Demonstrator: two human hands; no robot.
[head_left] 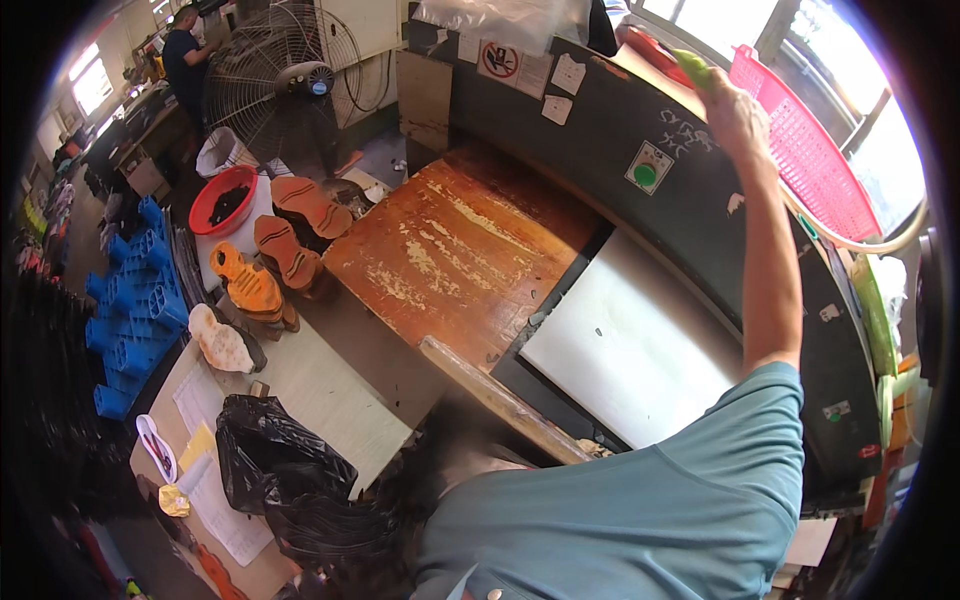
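Note:
My right arm stretches up to the top of the dark machine [600,120]. There my right hand [738,118] is closed on the end of a flat green piece [690,68], its exact kind unclear. Right beside that piece lies a red-orange item [652,50]. Of my left hand only a blurred patch of skin [485,465] shows above my shirt, next to a dark smear; its fingers cannot be made out. In front of me are a worn brown board [440,260] and a white sheet [630,340] on the machine bed.
Orange sole-shaped stacks [252,285] stand on the left table [330,370], near a red bowl [222,200] of dark bits and a black plastic bag [270,450]. Blue plastic crates [135,320] are farther left. A pink basket [810,150] sits at the right; a large fan [285,85] stands behind.

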